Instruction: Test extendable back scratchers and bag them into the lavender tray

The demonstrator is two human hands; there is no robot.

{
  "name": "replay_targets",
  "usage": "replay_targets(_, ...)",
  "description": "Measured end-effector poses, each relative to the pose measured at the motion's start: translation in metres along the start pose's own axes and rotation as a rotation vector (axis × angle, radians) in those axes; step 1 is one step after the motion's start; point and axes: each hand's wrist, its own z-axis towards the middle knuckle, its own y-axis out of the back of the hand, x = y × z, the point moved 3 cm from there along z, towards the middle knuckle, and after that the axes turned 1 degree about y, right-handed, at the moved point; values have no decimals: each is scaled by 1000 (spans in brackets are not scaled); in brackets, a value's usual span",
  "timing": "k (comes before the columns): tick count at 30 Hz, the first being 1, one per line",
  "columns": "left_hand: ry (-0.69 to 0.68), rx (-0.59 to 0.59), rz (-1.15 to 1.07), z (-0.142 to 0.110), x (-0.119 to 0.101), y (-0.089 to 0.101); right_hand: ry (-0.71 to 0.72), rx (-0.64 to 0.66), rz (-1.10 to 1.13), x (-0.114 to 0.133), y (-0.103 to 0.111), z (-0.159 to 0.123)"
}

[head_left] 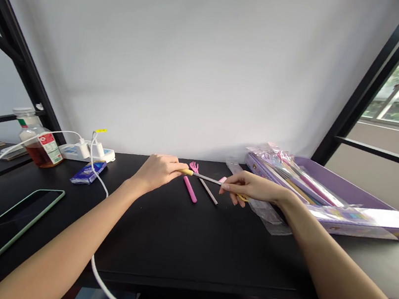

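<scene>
Above the black desk, I hold a back scratcher [207, 178] with a yellow grip and a thin metal rod between both hands. My left hand [159, 169] is closed around the yellow grip. The fingers of my right hand [244, 185] pinch the rod near its other end, where a yellow part [243, 197] shows beneath them. On the desk behind the rod lies a pink handle [190, 189]. Beside it rests a pink claw head [194, 167] on a grey rod [208, 191]. A small pink piece [222, 179] shows just behind my right fingertips.
At right, a purple box [362, 216] holds several wrapped back scratchers, with clear plastic bags [268, 215] beside it. At left are a phone [3, 230], a bottle [45, 146], a blue packet [88, 172] and a power strip [108, 155]. A white cable [95, 259] crosses the desk's front edge.
</scene>
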Motion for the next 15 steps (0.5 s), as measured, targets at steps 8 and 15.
replay_targets(8, -57, 33, 26, 0, -3, 4, 76, -110, -108, 8, -6, 5)
replay_targets(15, -94, 36, -55, -1, -11, 2, 152, -190, -239, 12, -12, 10)
